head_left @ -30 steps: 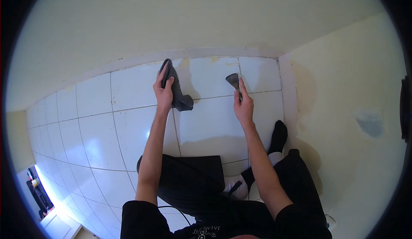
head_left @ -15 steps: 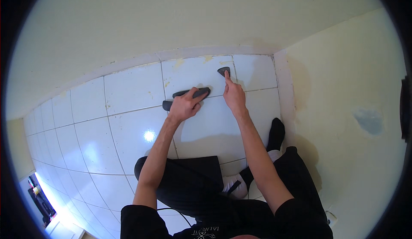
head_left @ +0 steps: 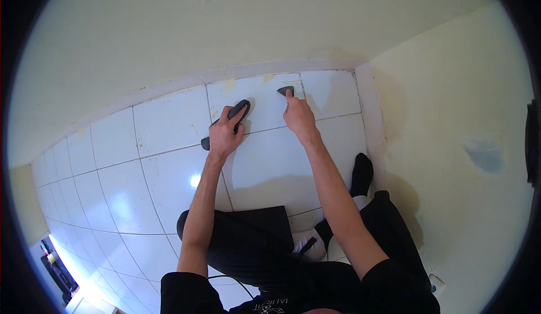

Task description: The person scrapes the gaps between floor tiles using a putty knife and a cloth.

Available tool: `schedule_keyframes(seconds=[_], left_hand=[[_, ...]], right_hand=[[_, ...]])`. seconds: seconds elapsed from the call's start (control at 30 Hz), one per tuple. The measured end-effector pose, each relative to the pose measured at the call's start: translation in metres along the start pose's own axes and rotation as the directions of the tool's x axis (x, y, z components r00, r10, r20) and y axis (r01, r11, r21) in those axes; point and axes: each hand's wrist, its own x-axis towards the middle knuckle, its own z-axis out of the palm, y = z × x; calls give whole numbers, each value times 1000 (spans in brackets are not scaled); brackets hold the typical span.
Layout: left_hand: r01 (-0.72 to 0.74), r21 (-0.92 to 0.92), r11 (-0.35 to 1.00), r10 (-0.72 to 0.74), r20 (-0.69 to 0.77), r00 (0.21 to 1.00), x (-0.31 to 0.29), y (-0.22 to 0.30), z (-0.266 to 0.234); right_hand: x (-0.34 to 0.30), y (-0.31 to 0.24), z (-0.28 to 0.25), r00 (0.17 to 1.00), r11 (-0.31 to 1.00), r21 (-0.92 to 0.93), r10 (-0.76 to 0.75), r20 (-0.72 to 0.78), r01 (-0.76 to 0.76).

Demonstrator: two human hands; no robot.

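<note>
My left hand (head_left: 225,134) presses a dark, long tool (head_left: 236,111) flat on the white floor tile (head_left: 265,162), its ends showing past my fingers. My right hand (head_left: 298,117) holds a small dark wedge-shaped piece (head_left: 284,90) with its fingertips against a tile close to the wall's base. Both arms reach forward from my crouched body. Yellowish smears (head_left: 228,86) mark the tiles by the skirting.
A pale yellow wall (head_left: 225,27) runs along the far side and another wall (head_left: 451,117) stands at the right, meeting in a corner. My black-trousered knees (head_left: 253,241) and a black sock (head_left: 362,170) rest on the floor. Small objects sit at the lower left (head_left: 53,260).
My left hand laid the dark tool from upright down flat on the tile. My right hand moved the small wedge farther toward the wall.
</note>
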Motion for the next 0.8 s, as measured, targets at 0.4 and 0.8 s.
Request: schedule_keyframes(seconds=[0.4,0.8], left_hand=[[-6,-40,999,7,19,1000,2,3,-4],[-1,-41,999,3,47,999,0,-2,-3]], right_hand=[[2,7,6,998,995,93,-31,-59,37],[2,0,3,1000,998,66,-10,-23,11]])
